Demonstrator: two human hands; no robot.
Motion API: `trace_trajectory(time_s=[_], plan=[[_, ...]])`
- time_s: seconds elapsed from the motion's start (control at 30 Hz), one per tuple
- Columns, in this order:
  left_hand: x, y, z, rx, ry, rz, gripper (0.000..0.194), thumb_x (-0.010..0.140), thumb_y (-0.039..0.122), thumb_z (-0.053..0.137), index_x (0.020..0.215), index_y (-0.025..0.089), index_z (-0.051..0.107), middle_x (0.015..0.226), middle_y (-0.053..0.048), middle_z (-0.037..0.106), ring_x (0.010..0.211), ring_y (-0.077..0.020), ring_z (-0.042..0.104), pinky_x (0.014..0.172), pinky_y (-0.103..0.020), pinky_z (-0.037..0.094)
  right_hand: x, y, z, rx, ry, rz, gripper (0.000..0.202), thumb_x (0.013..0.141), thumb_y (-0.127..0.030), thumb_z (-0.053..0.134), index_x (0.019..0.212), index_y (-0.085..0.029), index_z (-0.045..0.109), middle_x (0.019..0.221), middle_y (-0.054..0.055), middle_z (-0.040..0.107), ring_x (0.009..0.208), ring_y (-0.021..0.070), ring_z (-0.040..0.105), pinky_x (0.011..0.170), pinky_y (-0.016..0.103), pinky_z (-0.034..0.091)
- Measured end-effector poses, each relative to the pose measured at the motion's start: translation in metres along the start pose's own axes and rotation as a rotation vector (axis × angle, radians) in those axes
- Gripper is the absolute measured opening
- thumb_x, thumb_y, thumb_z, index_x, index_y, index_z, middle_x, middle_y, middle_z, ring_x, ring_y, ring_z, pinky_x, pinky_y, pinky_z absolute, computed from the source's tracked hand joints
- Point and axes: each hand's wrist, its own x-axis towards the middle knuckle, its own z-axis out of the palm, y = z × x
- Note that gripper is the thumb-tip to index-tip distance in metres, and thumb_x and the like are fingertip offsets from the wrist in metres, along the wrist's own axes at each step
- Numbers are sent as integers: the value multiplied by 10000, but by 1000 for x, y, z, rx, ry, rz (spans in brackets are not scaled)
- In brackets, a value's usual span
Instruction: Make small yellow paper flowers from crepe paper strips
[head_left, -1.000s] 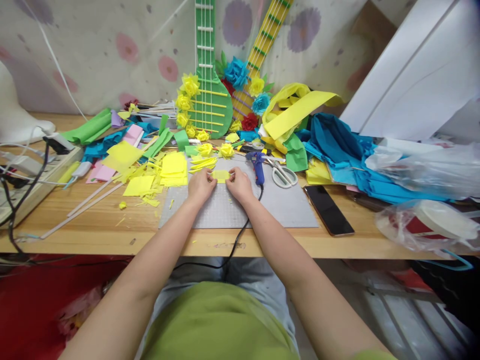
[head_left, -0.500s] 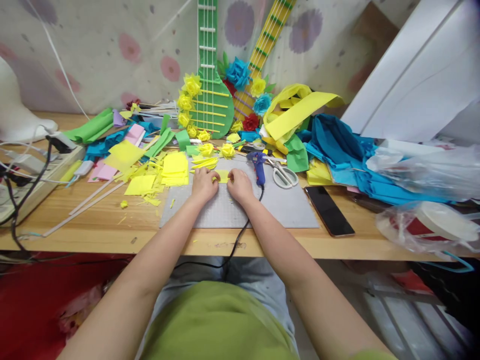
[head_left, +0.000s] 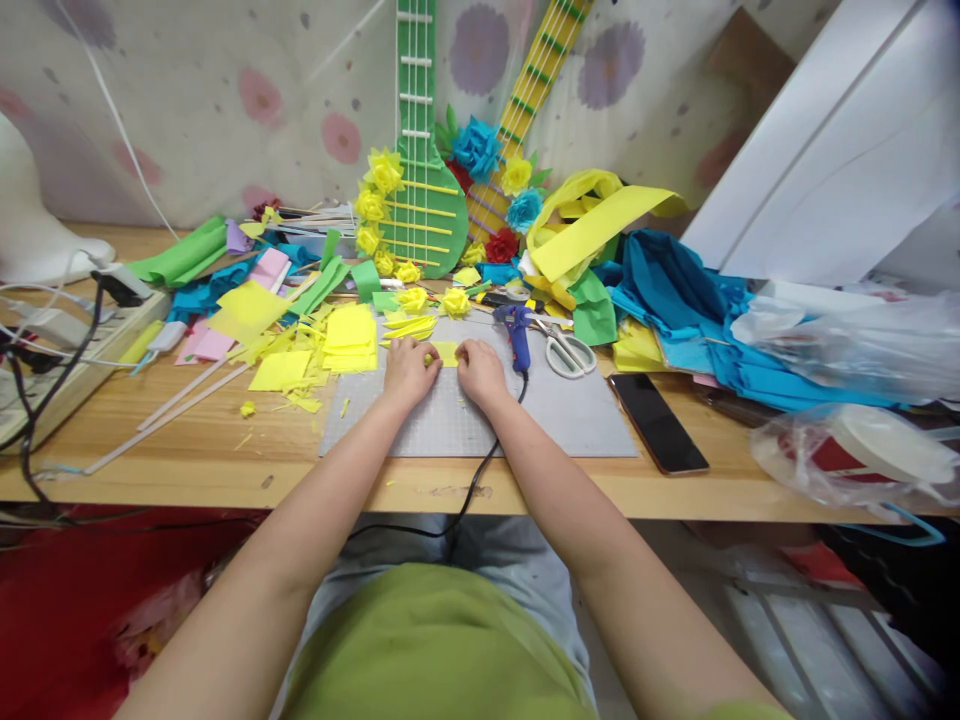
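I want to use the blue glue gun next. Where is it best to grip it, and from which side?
Probably grip the blue glue gun around its handle, the end nearer the person where the black cord leaves, coming from the right: the right hand lies just beside it, and the nozzle end points away toward the paper flowers.

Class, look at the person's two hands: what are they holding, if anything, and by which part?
A small yellow paper piece on the grey cutting mat: left hand pinches its left end, right hand its right end.

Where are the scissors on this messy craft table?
In the head view, the scissors lie on the grey cutting mat, just right of the blue glue gun and right of the right hand, left of the black phone.
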Motion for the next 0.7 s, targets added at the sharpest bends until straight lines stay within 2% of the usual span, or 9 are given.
trace_trajectory(time_s=[0.33,0.47,0.57,0.7], plan=[[-6,1,-5,11,-1,-63,218,766,193,481,854,249,672,890,-77,533,989,-249,434,870,-361,346,-1,-2,1,-71,34,-35,288,761,-92,382,1003,-159,524,945,96,580,891,211,501,784,312,362],[-5,0,-4,13,-8,-90,215,768,212,482,866,258,667,892,-75,543,983,-256,442,861,-376,346,-4,-8,-2,-102,43,-38,260,781,-233,457,1021,-142,499,954,105,572,884,222,502,769,317,365],[-5,1,-4,6,-10,-101,212,767,222,485,868,262,667,887,-76,547,986,-260,444,860,-381,347,-6,-11,-2,-129,54,-54,344,775,-357,505,1032,-129,491,990,129,551,904,237,491,782,329,363],[-5,1,-5,-3,-19,-102,216,764,218,481,868,260,666,890,-78,547,990,-263,446,861,-381,351,-6,-11,-2,-123,61,-39,333,770,-306,501,1054,-133,480,1002,126,530,911,234,484,785,329,367]])
